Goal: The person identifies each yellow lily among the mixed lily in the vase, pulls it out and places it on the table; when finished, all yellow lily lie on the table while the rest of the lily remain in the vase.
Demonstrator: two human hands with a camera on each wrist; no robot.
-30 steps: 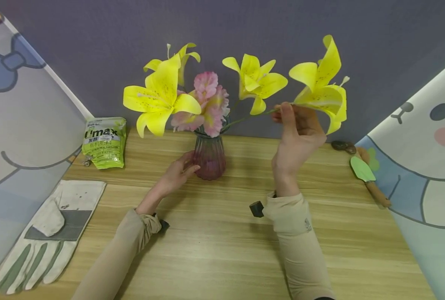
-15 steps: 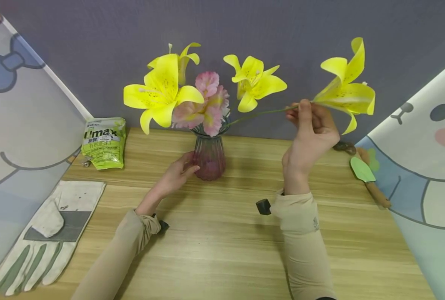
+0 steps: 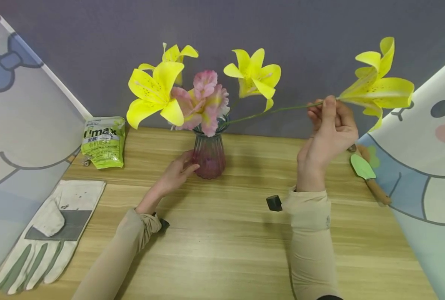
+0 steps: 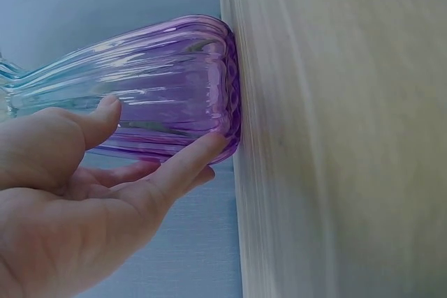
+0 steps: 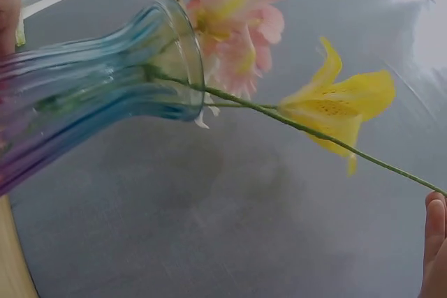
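Observation:
A ribbed glass vase (image 3: pixel 209 156), blue at the neck and purple-pink below, stands upright on the table. My left hand (image 3: pixel 174 176) holds its lower body from the left, thumb and fingers on the glass (image 4: pixel 167 82). Out to the right, my right hand (image 3: pixel 329 137) pinches a yellow lily (image 3: pixel 381 91) just below its bloom, between thumb and fingers. Its long green stem (image 5: pixel 328 137) slants from the vase mouth to that hand. Pink flowers (image 3: pixel 205 102) and other yellow lilies (image 3: pixel 254 75) fill the vase; the lower stems are blurred by the glass.
At the left lie a green fertilizer bag (image 3: pixel 104 142) and a white-and-grey work glove (image 3: pixel 50 235). A small trowel (image 3: pixel 363 168) with a green blade and wooden handle lies at the right edge. A grey wall (image 3: pixel 95 62) rises behind the wooden table (image 3: pixel 215 250).
My right hand has moved rightward with the lily, and more of its stem shows between vase and fingers. The other lilies have swayed slightly. My left hand stays at the vase.

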